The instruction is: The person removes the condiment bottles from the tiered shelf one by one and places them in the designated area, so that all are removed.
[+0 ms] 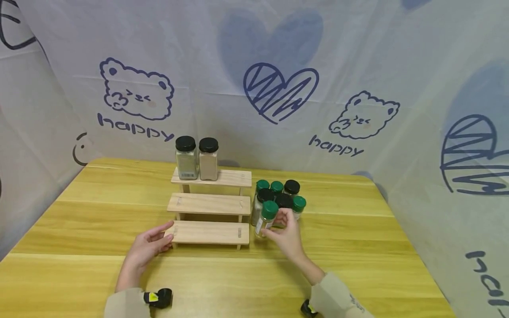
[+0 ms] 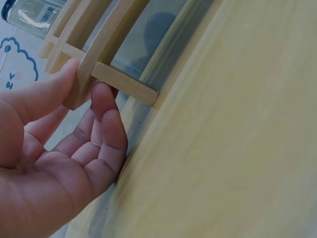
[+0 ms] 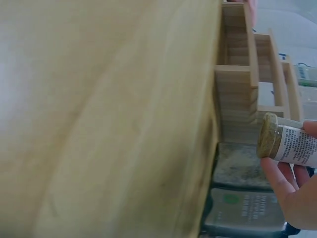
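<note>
A pale wooden three-tier spice rack point(image 1: 210, 232) stands on the table. My left hand point(image 1: 149, 247) pinches the left end of its lowest tier, with the thumb and curled fingers point(image 2: 106, 101) around the board's end in the left wrist view. To the right of the rack, my right hand point(image 1: 288, 236) grips a green-capped spice jar point(image 1: 269, 212). The right wrist view shows this jar point(image 3: 294, 144) tilted, with a printed white label and greenish-brown contents. Two black-capped spice jars point(image 1: 187, 161) stand side by side on the left of the top tier.
Several more spice jars with green or black caps point(image 1: 292, 186) are grouped right of the rack, behind the right hand. A white cloth point(image 1: 278, 48) with hearts and bears hangs behind the yellow wooden table point(image 1: 358, 247).
</note>
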`<state>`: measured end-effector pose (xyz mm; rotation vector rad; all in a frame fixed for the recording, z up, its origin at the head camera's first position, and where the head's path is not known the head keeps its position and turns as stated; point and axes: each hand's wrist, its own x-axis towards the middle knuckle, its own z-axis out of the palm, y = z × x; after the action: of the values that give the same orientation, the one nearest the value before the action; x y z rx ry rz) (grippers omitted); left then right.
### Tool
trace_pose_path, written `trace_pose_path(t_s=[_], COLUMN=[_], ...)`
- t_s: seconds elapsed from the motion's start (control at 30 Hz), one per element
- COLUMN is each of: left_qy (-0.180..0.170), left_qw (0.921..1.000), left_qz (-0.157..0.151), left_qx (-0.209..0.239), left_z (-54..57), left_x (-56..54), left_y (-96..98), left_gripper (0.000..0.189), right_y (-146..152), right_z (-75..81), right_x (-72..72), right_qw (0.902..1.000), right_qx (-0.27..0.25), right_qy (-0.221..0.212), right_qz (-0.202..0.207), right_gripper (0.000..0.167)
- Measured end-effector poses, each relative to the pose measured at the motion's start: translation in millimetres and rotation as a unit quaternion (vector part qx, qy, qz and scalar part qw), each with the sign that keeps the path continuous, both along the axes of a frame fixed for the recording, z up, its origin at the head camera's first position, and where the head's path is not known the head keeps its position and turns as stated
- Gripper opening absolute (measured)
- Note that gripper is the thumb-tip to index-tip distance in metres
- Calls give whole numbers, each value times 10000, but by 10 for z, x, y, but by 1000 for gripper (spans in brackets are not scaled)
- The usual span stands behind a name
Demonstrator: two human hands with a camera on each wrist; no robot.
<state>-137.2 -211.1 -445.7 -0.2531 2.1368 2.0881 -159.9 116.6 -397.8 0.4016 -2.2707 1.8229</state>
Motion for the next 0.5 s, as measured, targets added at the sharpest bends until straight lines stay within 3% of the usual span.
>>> trace_pose_path(t_s=[0.5], left_qy=[-28], left_qw=[10000], left_qz=[61], left_qx=[41], left_z=[7], left_x=[-5], left_y=[5], left_gripper=[50], right_y=[-13], right_z=[-199], right_x=[-12], right_qw=[9979], right_qx=[575], right_qy=[146], right_qz=[-241], right_gripper=[42])
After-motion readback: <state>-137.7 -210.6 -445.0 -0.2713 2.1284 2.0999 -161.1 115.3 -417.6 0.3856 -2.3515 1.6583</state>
